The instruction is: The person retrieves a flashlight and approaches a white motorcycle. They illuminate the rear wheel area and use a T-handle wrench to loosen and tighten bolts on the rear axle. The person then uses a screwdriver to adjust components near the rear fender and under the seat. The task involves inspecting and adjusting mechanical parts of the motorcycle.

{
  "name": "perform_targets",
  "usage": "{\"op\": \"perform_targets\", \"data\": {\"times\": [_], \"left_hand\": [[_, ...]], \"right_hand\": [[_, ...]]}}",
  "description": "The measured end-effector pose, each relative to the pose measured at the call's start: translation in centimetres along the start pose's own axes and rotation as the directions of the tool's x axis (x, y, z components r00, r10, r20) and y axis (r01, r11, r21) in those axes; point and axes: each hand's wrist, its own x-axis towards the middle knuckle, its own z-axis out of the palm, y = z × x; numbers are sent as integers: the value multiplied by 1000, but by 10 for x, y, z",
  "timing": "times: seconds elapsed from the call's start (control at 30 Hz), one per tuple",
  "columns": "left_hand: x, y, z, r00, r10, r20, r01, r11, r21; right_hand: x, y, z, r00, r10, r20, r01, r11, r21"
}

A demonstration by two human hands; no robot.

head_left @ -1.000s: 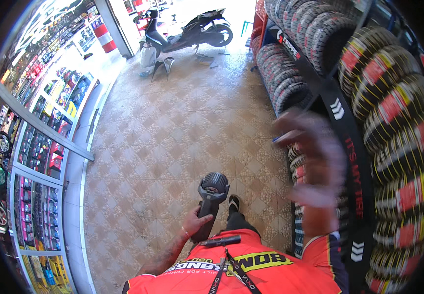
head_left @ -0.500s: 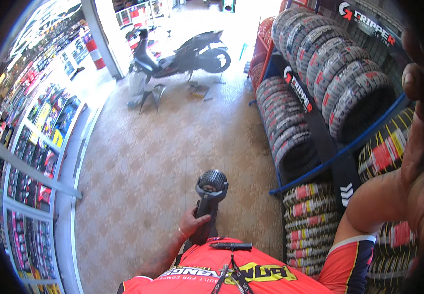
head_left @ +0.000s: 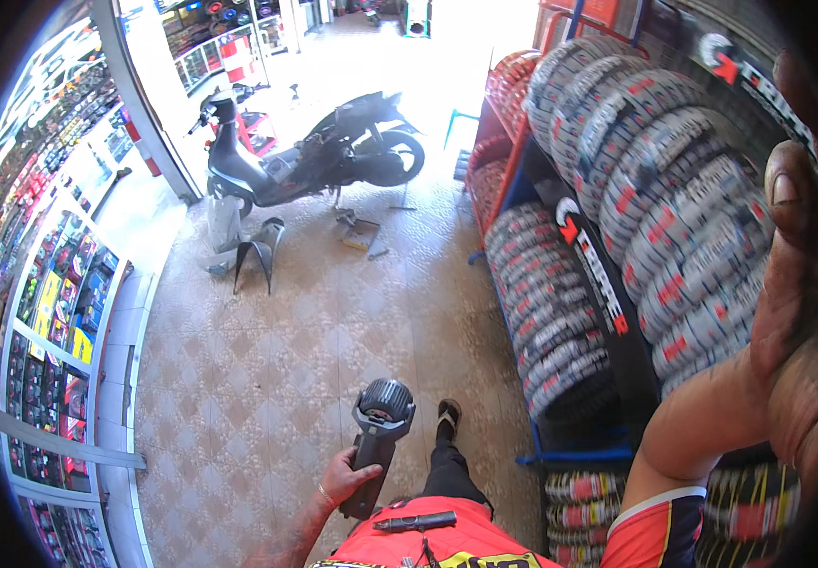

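Note:
My left hand is closed round the handle of a dark grey swivel-head work light, held in front of my waist. Its round, ribbed head sits in a fork at the top and points away from me. My right hand is raised close to the camera at the right rim. The thumb and a finger of it stretch upward, apart, with nothing visible between them; the rest is cut off by the dark edge. A small dark pen-shaped object on a lanyard lies against my red shirt.
Ahead stands a dark scooter, with a loose black panel and a small tray on the tiled floor. A tyre rack runs along the right. Glass display cases line the left, beside a pillar.
The scooter and tyre rack appear closer and larger, and my foot now shows below. The work light sits lower and slightly left in view, still in my left hand. My right hand remains raised.

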Motion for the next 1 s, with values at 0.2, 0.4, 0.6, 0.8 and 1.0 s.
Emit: {"op": "perform_targets", "data": {"times": [0.2,0.4,0.6,0.8,1.0], "left_hand": [[149,60,3,990,-68,-127,64,997,-42],[285,152,3,991,-13,-132,9,999,-30],[434,208,-9,996,21,-85,-37,981,-192],[583,251,-54,999,38,-20,-40,988,-152],[711,324,-91,1000,20,6,-19,995,-102]], "right_hand": [[39,203,-25,998,48,50,-56,984,167],[110,334,-31,993,50,109,-79,957,278],[155,456,-34,984,97,152,-140,941,309],[107,622,7,719,670,183,-692,716,97],[-50,810,165,-243,818,521,-970,-217,-111]]}}
